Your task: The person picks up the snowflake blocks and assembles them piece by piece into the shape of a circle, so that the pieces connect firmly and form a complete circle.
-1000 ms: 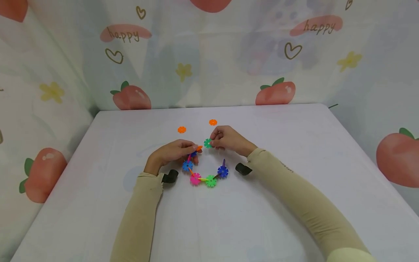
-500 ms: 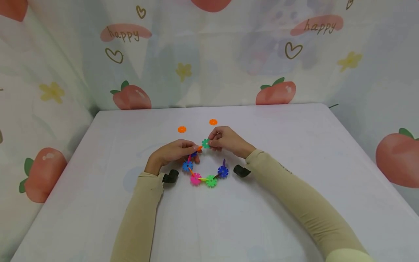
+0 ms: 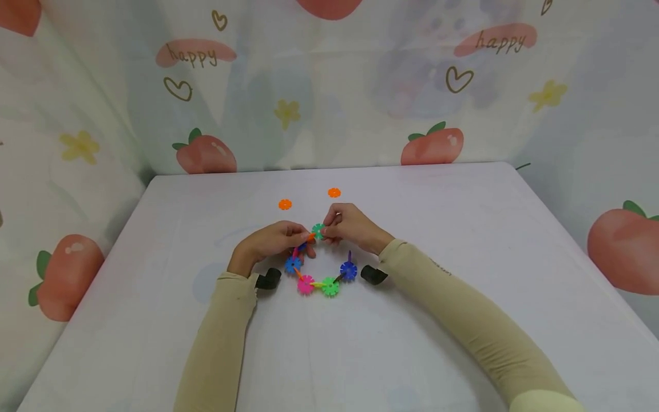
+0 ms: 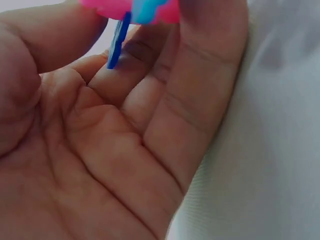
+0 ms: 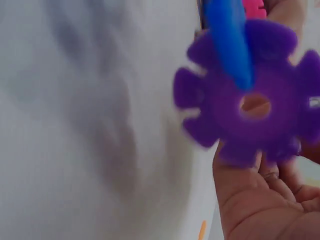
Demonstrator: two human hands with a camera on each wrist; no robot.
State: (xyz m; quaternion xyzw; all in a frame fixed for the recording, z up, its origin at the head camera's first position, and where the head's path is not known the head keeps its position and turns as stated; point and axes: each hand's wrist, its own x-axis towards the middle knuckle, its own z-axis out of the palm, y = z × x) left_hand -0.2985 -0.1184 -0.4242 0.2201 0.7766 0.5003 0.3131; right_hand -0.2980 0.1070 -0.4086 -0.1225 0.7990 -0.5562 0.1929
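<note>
Notched plastic flower discs, slotted edge to edge, form a curved chain [image 3: 306,285]. My left hand [image 3: 270,239] pinches the chain's left end near an orange disc [image 3: 311,236]. In the left wrist view, a pink disc [image 4: 97,7] and a blue disc [image 4: 118,42] show by the fingers. My right hand [image 3: 354,227] pinches a teal-green disc [image 3: 318,230] by its edge, its other side right at the orange disc. A purple disc [image 5: 220,112] at the chain's other end stands upright, nearest the right wrist camera, partly hiding that hand.
Two loose orange discs, one on the left [image 3: 285,204] and one on the right [image 3: 334,193], lie beyond the hands on the white-covered table [image 3: 437,200]. A printed cloth [image 3: 350,114] hangs behind the table. Black wrist cameras sit close to the chain on either side.
My right hand has moved left and slightly nearer, bringing the green disc up to the orange disc. My left hand stays nearly in place, and the chain has barely shifted.
</note>
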